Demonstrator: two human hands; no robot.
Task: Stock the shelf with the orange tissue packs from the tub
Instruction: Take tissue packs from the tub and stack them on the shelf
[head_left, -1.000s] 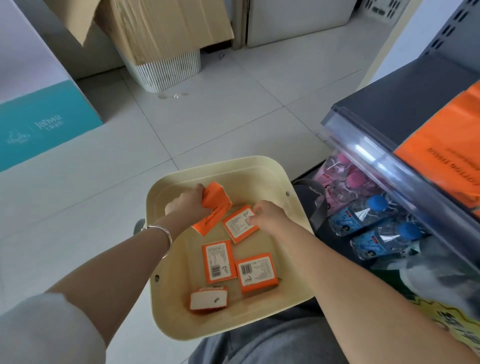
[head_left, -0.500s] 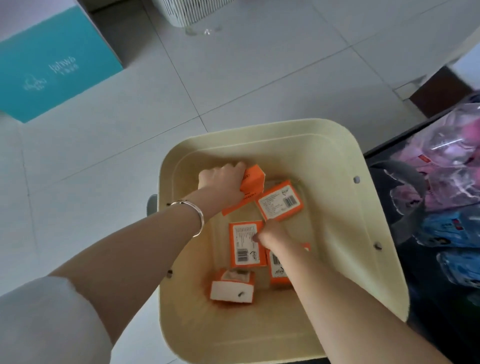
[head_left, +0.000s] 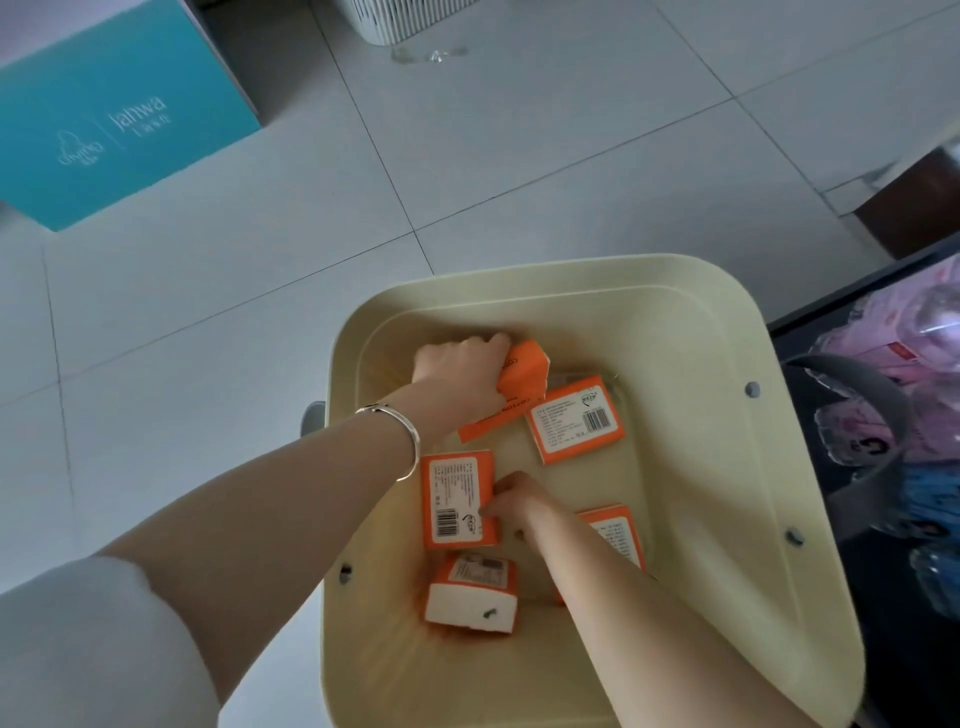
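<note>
- The fingers (head_left: 493, 345) of the left hand (head_left: 460, 371) are curled over the first pack (head_left: 524, 371), an orange tissue pack, and grip it at its left end. Its right end sticks out free past the knuckles. The pack is tilted and sits close to the far wall of the tub (head_left: 727, 332).
- The fingers (head_left: 503, 486) of the right hand (head_left: 517, 501) are bent and pinch the right edge of the second pack (head_left: 457, 501), with the thumb tip on its white label. This pack lies flat on the tub bottom, label up, just to the left of the hand.
- The third pack (head_left: 574, 418) lies flat, label up, between the two hands and apart from both, just right of the first pack.
- The fourth pack (head_left: 618, 535) is half hidden under the right forearm.
- The fifth pack (head_left: 470, 592) lies just below the second one and shows a white face.
- A silver bracelet (head_left: 402, 436) is on the left wrist.
- The tub stands on a pale tiled floor (head_left: 260, 312). A teal box (head_left: 119, 124) is well apart at the far left, and wrapped bottles (head_left: 904, 415), blurred, are at the right.
</note>
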